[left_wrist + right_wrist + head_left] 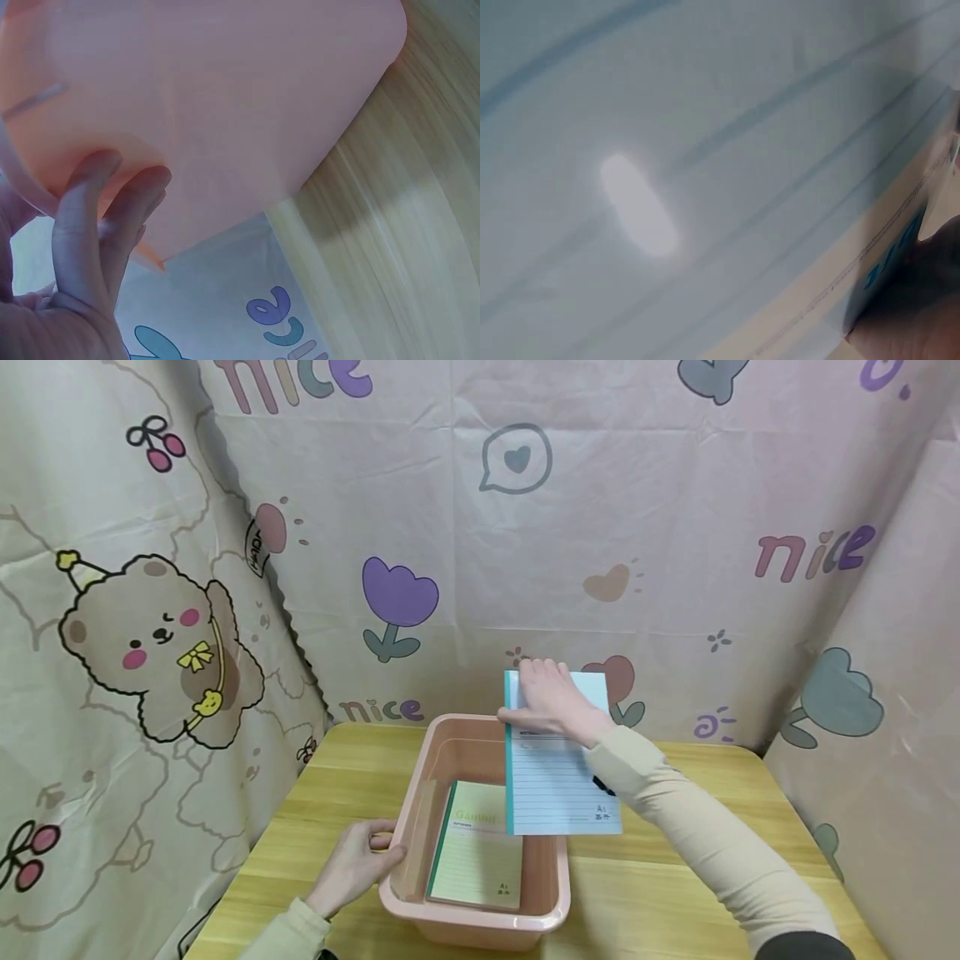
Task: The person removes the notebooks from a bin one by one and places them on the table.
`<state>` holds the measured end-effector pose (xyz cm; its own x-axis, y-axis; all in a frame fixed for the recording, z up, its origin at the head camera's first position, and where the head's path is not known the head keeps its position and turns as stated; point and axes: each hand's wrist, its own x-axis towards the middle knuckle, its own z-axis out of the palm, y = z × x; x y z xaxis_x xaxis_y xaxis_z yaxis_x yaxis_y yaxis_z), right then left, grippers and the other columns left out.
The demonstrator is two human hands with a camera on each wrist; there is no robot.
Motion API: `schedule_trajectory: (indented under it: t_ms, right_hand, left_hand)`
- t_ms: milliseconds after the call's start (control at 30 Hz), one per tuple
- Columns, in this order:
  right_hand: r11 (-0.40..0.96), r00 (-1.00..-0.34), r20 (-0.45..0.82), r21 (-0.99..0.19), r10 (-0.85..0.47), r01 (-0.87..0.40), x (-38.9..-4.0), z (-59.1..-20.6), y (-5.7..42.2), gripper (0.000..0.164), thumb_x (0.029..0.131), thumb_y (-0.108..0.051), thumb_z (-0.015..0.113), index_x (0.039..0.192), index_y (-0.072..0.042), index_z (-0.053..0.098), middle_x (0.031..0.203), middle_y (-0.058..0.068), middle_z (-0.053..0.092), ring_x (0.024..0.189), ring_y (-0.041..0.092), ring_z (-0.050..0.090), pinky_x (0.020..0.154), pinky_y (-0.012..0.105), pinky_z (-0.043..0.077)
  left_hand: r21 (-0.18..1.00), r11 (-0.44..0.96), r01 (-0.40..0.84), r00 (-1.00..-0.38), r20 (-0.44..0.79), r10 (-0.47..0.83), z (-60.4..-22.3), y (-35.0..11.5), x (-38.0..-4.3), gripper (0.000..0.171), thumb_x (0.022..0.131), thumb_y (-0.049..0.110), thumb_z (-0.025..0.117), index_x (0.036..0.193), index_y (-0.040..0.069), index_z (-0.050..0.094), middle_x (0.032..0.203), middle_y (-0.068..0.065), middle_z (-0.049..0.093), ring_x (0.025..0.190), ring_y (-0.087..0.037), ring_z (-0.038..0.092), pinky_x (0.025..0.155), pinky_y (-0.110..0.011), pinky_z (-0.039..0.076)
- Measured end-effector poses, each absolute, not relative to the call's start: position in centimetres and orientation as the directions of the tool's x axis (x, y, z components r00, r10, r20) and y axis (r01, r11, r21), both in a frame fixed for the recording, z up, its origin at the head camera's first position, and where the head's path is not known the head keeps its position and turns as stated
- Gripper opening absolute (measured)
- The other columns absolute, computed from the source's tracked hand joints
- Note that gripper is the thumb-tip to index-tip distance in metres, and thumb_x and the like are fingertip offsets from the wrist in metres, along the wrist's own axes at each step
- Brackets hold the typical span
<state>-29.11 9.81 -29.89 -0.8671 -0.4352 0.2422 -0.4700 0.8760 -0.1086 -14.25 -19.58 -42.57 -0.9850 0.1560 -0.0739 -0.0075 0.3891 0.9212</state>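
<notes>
Blue notebook (pixel 558 777) hangs gripped under the right hand (pixel 551 697), the left hand (pixel 356 860) pinching the bin (pixel 480 920).

A notebook (pixel 480 864) lies in the tub (pixel 480 933) on the table (pixel 660 893), curtain (pixel 517 577) behind

Blue notebook (pixel 558 785) blocks the pink bin (pixel 480 932) far right; near left is passable

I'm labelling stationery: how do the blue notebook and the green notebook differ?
The blue notebook is pale blue; the green notebook is pale yellow-green. The right hand holds the blue notebook up, while the green notebook lies inside the pink bin. Both have lined covers and darker spines.
</notes>
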Motion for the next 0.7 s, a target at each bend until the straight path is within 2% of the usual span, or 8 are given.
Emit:
schedule_trajectory:
  t_ms: [367,700]
  right_hand:
    - [0.891,-0.888,0.282,-0.176,-0.363,-0.42,-28.9,-33.6,18.0,0.047,0.079,-0.045,0.069,0.094,-0.005,0.049,0.085,0.009,0.051,0.084,0.028,0.046,0.074,0.033,0.033]
    - [0.903,-0.896,0.28,-0.161,-0.346,-0.399,-29.3,-40.7,22.2,0.048,0.078,-0.042,0.069,0.095,-0.001,0.051,0.086,0.012,0.055,0.082,0.03,0.05,0.072,0.041,0.038]
  left_hand:
    - [0.923,0.384,-0.018,-0.983,-0.086,0.161,-42.7,-19.6,-14.3,0.051,0.088,0.002,0.062,0.13,-0.024,0.05,0.112,-0.038,0.068,0.088,-0.039,0.076,0.066,-0.035,0.067]
    - [0.922,0.386,-0.023,-0.983,-0.091,0.16,-42.7,-19.6,-14.4,0.05,0.088,0.002,0.062,0.13,-0.024,0.049,0.112,-0.038,0.068,0.087,-0.039,0.076,0.064,-0.035,0.066]
